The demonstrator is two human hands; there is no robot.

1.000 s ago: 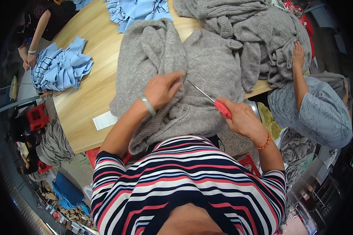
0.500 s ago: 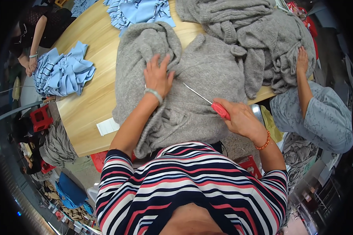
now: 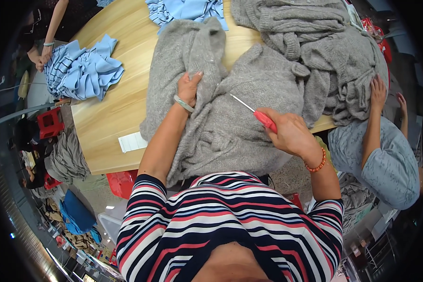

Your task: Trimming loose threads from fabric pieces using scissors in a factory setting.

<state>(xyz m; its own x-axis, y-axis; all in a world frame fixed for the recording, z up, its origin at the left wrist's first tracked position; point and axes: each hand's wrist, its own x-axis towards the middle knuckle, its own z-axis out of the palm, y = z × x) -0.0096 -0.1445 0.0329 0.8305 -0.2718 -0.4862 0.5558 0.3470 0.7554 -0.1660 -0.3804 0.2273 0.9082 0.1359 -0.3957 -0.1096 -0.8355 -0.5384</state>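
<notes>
Left hand lies palm down, fingers spread and gripping nothing, on the grey fuzzy knitted sweater spread across the pale wooden round table; half a second back it pressed nearer the middle of the garment, now it sits further up and left, on the folded sleeve part near the collar end, a pale green bangle on the wrist. Right hand is clenched around the red handle of a thin metal-tipped pick tool, its point aimed up-left over the sweater front, about as before; an orange bead bracelet on that wrist. The sweater hangs over the near table edge against the person's striped red, white and navy top. Behind it a heap of grey cable-knit garments, where another person's hand rests at the right side, same spot as earlier. Light blue striped fabric pile at the left table edge, a third person's hand touching it. Small white paper slip on the bare table near the left forearm
</notes>
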